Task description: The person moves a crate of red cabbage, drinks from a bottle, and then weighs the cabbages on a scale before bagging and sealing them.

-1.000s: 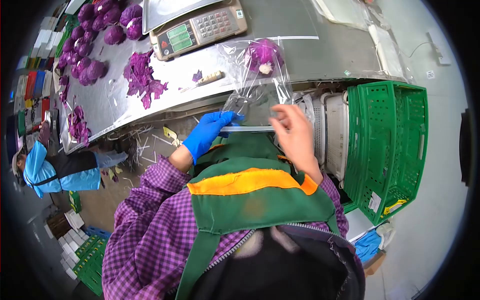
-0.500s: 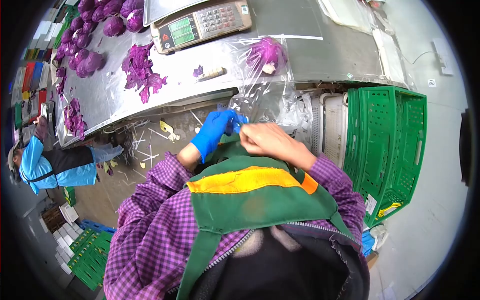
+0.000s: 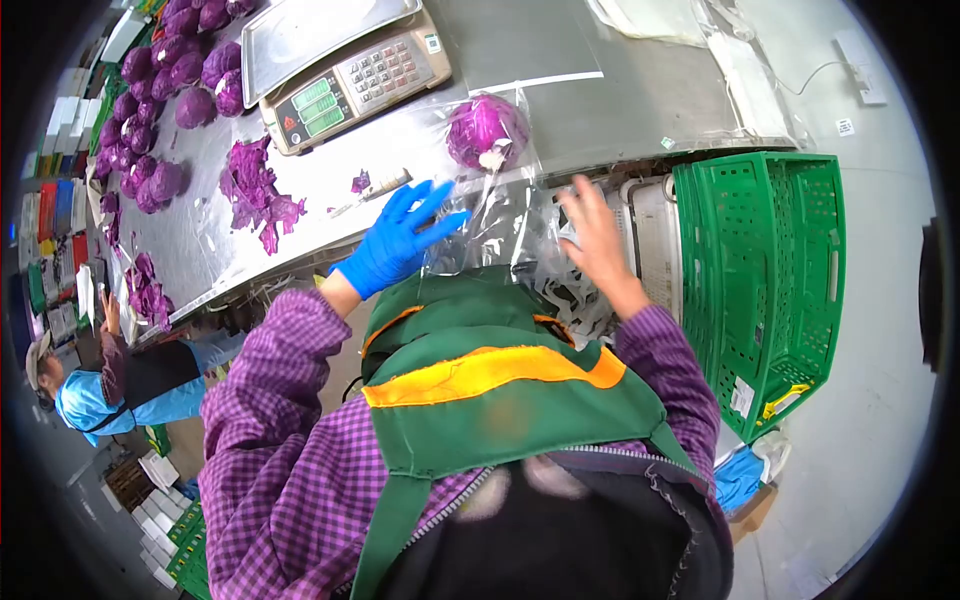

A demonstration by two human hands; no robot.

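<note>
A red cabbage lies inside a clear plastic bag at the table's front edge, and the bag's loose end hangs over that edge toward my apron. My left hand, in a blue glove, is at the bag's left side with fingers spread. On the other side my bare right hand is raised, its fingers apart and nothing gripped in them. A knife with a pale handle lies on the table just beyond my left hand, beside a scrap of purple leaf.
A weighing scale stands behind the cabbage. Trimmed leaves and several more cabbages cover the left of the table. Stacked green crates stand at the right. Another person in blue is at the far left.
My hands, formerly together at the bag's near end, have parted to its two sides with fingers spread. The view has shifted, and the person at left has raised a hand.
</note>
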